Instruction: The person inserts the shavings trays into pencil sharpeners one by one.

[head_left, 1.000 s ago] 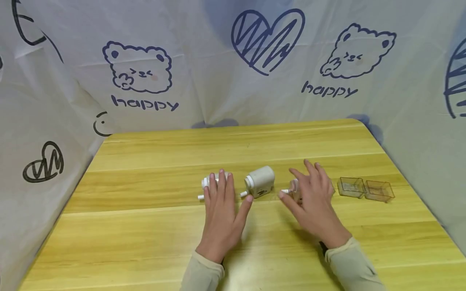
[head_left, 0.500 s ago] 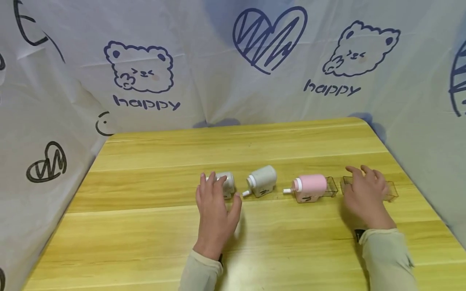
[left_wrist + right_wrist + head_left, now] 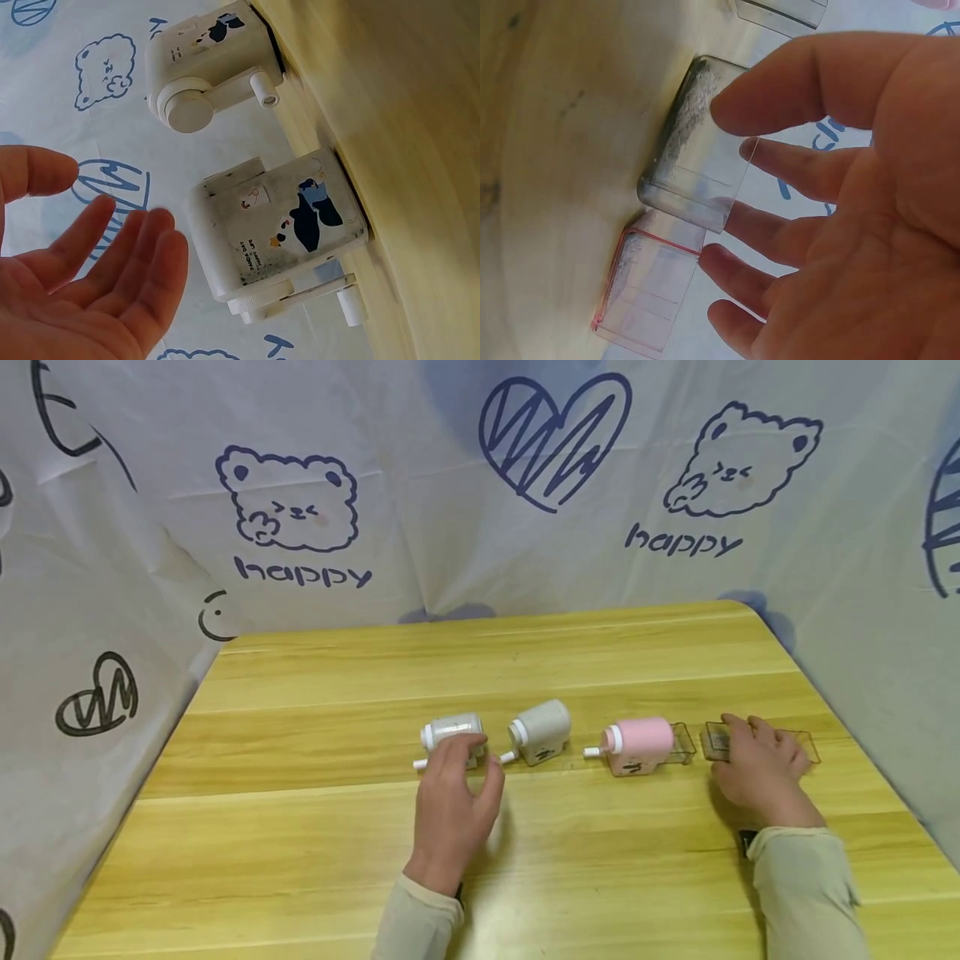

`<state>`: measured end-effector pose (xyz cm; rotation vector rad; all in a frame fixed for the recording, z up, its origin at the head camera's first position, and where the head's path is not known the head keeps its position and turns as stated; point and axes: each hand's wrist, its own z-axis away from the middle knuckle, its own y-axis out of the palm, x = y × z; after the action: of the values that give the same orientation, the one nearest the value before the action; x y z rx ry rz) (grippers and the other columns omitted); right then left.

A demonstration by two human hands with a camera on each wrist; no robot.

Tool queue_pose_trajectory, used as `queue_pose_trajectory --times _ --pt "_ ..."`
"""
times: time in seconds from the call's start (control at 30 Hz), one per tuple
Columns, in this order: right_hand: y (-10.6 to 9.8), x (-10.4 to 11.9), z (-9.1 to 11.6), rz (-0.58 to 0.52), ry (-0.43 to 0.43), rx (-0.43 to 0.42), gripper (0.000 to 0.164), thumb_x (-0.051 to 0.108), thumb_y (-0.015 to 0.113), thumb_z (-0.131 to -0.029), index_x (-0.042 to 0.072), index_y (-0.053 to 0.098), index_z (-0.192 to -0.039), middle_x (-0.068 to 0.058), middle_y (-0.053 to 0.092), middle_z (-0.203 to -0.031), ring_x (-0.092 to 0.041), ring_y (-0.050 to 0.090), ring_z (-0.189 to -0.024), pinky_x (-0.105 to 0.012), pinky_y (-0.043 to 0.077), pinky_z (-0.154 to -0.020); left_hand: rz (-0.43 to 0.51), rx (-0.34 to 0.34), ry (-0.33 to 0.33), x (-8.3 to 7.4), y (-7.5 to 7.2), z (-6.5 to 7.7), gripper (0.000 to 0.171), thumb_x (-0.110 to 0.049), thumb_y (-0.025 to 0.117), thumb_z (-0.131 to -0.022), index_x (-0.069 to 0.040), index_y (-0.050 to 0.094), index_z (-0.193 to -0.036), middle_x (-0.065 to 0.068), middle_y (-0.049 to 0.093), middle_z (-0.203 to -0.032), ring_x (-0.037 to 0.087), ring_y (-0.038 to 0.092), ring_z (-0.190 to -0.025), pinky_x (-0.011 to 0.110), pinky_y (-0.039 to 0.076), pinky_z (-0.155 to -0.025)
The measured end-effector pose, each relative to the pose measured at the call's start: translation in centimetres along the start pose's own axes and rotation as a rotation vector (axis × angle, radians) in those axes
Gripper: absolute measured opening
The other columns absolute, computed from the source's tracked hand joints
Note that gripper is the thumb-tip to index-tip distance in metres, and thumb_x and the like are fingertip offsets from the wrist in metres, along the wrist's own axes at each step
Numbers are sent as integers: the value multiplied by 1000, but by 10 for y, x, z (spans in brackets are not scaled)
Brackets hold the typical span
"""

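Observation:
My left hand (image 3: 450, 797) hovers just in front of a white hand-crank pencil sharpener (image 3: 456, 725), its fingers loosely bent. In the left wrist view those fingers are apart from the sharpener, whose side bears panda stickers. A greyish-white crank sharpener (image 3: 543, 729) lies to its right, and a pink one (image 3: 647, 739) farther right. My right hand (image 3: 765, 777) is over a clear grey-tinted shavings drawer (image 3: 694, 142). Its thumb and fingertips overlap the drawer's upper edge in the right wrist view; whether they touch it I cannot tell. Beside it is a red-tinted clear drawer (image 3: 649, 289).
Another clear drawer (image 3: 682, 743) lies behind the pink sharpener's right end. All stand in a row across a wooden table (image 3: 300, 860). A white cloth (image 3: 420, 510) with drawn bears and hearts hangs behind the table and at its sides.
My right hand has moved from the pink sharpener rightward to the drawers, uncovering the sharpener. My left hand's fingers have drawn back from over the white sharpener.

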<state>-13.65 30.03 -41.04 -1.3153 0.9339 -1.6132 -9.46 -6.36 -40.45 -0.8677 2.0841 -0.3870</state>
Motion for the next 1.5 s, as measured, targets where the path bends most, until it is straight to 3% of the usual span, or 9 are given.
queue_pose_trajectory --times 0.23,0.47,0.97,1.2,1.5 --pt "-3 1 2 14 15 -49 62 8 48 -87 -7 27 -144 -44 23 -135 -68 15 -116 -74 11 -90 16 60 -14 0 2 1 19 -18 61 -87 -7 64 -102 6 64 -96 17 60 -80 31 49 -69" --pt "-3 0 1 29 27 -81 59 21 58 -90 -6 38 -138 -42 31 -128 -64 21 -110 -69 15 -85 7 121 -17 -5 2 3 18 -20 60 -87 -9 65 -101 3 65 -95 12 56 -74 27 46 -61" --pt "-3 3 1 -53 9 -187 67 35 58 -94 -5 34 -142 -41 30 -134 -60 25 -119 -72 17 -91 1 183 -35 -8 2 6 18 -22 61 -88 -8 65 -99 2 65 -93 11 57 -72 25 45 -60" --pt "-4 12 7 -139 -86 -312 64 33 54 -97 0 31 -146 -41 29 -131 -56 27 -120 -67 27 -92 16 221 -56 -8 2 5 19 -24 60 -90 -9 66 -100 4 65 -95 11 57 -73 24 45 -60" --pt "0 27 8 -241 -243 -469 61 36 62 -92 8 43 -143 -29 40 -125 -43 40 -109 -59 35 -80 10 234 -80 -8 1 5 21 -25 60 -91 -8 66 -101 2 65 -95 11 57 -74 25 46 -61"
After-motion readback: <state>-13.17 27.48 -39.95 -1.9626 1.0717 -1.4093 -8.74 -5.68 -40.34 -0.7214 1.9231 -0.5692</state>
